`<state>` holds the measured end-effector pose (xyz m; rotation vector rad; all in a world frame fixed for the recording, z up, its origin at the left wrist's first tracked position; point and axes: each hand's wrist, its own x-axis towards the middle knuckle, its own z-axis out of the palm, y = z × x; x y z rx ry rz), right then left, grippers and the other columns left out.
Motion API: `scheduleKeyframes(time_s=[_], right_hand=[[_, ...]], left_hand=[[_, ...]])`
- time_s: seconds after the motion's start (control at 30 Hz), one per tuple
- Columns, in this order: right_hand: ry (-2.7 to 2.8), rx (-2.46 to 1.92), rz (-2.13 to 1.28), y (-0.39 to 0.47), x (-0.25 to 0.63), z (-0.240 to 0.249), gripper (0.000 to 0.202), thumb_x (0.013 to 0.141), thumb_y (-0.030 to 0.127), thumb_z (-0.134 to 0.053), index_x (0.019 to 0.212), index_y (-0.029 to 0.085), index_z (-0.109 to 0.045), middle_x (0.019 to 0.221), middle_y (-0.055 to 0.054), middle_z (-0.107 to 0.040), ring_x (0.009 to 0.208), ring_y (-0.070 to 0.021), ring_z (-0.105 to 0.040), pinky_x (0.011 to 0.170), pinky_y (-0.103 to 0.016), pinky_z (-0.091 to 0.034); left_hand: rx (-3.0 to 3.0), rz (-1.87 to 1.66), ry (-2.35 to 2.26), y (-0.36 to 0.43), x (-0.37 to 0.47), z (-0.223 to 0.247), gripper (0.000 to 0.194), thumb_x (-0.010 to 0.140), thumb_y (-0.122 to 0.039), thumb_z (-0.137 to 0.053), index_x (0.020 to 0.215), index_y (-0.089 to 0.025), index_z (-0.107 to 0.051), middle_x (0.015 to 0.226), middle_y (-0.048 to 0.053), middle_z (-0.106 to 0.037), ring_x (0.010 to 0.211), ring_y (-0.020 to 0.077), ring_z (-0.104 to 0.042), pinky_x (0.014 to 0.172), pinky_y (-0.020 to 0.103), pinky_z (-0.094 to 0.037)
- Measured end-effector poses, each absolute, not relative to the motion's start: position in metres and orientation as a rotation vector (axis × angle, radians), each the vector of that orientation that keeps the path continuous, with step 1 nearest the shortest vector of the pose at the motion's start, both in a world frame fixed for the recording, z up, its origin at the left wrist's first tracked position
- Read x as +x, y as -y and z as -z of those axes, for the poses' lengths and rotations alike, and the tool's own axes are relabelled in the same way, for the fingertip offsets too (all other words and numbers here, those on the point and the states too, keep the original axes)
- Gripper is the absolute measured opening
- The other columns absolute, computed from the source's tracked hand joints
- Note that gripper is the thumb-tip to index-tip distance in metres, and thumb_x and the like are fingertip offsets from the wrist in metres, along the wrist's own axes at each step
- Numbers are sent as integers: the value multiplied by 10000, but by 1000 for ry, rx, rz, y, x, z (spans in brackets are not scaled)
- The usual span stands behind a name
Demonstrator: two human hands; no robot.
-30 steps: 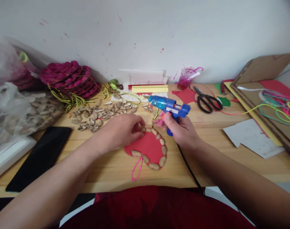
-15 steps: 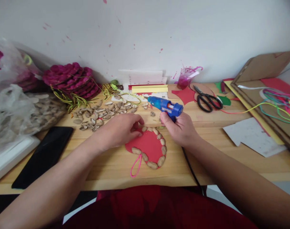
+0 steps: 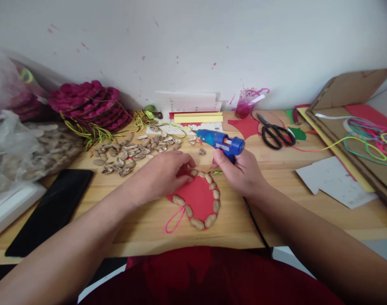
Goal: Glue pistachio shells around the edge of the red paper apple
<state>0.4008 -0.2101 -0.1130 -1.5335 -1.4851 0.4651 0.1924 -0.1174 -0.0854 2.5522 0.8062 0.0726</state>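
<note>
My left hand [image 3: 166, 176] is curled at the upper left edge of a red heart-shaped card [image 3: 199, 195], thumb and fingers gripping it there; the hand covers that part. Peanut shells [image 3: 210, 220] line the card's right side and lower edge, and a pink cord loop [image 3: 174, 220] sticks out near the notch. Wrapped around the handle of a blue glue gun [image 3: 220, 142], my right hand [image 3: 244, 171] holds it above the card's far side, nozzle pointing left. The gun's black cord [image 3: 255, 222] runs down over the table's front edge.
Loose peanut shells [image 3: 129, 152] lie behind my left hand, near stacked magenta pieces [image 3: 90, 103] and a bag of shells [image 3: 56, 146]. A black phone [image 3: 50, 212] is at left. Scissors [image 3: 277, 133], a stained cup [image 3: 246, 103], paper scraps [image 3: 338, 180] and cardboard [image 3: 349, 91] are at right.
The heart card has turned slightly, its cord loop and lower edge swinging left and toward me. My left hand shifts a little with it. The glue gun stays nearly still.
</note>
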Motion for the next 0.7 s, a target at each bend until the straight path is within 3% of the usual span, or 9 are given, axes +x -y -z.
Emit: scheduleKeyframes(time_s=[0.13,0.3,0.53,0.7], right_hand=[[1361,-1569,-331,207,408,111,368,997,513,-548,805,212,-637,687,-4,-625,643,-162,-575,623,-306,-428],[1213,-1498,-504,202,416,111,400,978,587,-547,809,225,-585,674,-2,-635,612,-164,-616,576,-298,-451],[1295,-1597,-348,197,425,117,415,978,583,-542,781,224,-609,710,-14,-663,703,-191,-627,674,-334,-461],[1214,-1480,-419,195,422,117,394,976,576,-549,841,216,-636,789,-29,-703,726,-182,-640,690,-326,-487]], left_hand=[[2566,-53,-799,117,192,86,201,878,-297,-635,1047,-206,-694,907,34,-720,767,173,-629,690,287,-427],[2564,-22,-807,116,191,83,218,897,-333,-615,1057,-205,-690,965,53,-721,821,185,-640,728,294,-439],[2581,-1,-778,115,190,86,229,871,-335,-640,1063,-221,-693,989,57,-706,883,211,-640,784,317,-453],[2586,11,-777,115,189,86,233,861,-320,-643,1066,-219,-686,988,56,-697,875,212,-636,779,319,-452]])
